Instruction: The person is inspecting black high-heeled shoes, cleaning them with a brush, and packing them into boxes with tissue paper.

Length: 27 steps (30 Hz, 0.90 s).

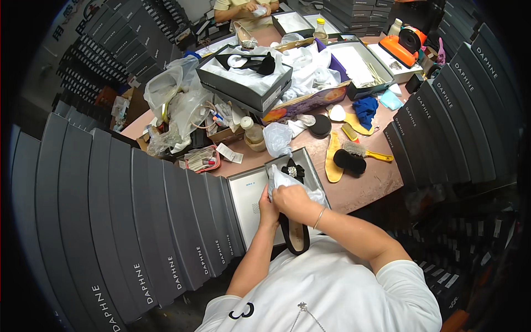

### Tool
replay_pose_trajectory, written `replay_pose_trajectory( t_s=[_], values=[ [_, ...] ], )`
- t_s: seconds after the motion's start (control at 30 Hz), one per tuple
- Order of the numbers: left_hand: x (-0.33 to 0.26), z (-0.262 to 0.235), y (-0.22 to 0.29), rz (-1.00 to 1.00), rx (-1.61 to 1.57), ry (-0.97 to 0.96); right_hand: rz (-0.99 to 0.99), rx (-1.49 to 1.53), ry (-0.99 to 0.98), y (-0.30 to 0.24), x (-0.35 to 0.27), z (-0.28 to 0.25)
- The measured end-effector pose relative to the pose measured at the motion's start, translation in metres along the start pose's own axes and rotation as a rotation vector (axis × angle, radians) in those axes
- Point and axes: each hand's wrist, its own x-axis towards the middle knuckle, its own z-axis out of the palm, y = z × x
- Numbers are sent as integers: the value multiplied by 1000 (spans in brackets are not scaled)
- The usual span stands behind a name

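Note:
In front of my chest a black shoe with a beige insole hangs heel-down from my left hand, whose fingers are wrapped round its hidden front part. My right hand is closed on white tissue paper right beside it. Under and beyond both hands lies an opened grey shoebox, its pale lid spread to the left. A black bow with a sparkling ornament shows at the box; whether it belongs to the held shoe, I cannot tell.
Tall stacks of grey shoeboxes rise at my left, with more boxes at right. On the pink table lie a yellow-handled brush, a black sponge, bottles and plastic bags. Across it sits another person.

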Motion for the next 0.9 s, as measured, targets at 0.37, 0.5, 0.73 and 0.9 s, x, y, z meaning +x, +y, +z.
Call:
replay_pose_trajectory(
  t_s=[0.37, 0.5, 0.73, 0.9],
  values=[
    [1, -6, 29, -52, 223, -250, -132, -40, -14, -11, -44, 9],
    [-3, -14, 29, 188, 305, -253, -25, 162, 210, -2, -63, -40],
    [-2, -15, 23, 300, 467, -144, 36, 247, -8, 4, -53, -28],
    [-18, -5, 39, 307, 553, -128, 127, 107, 263, 6, -33, -20]
  ],
)
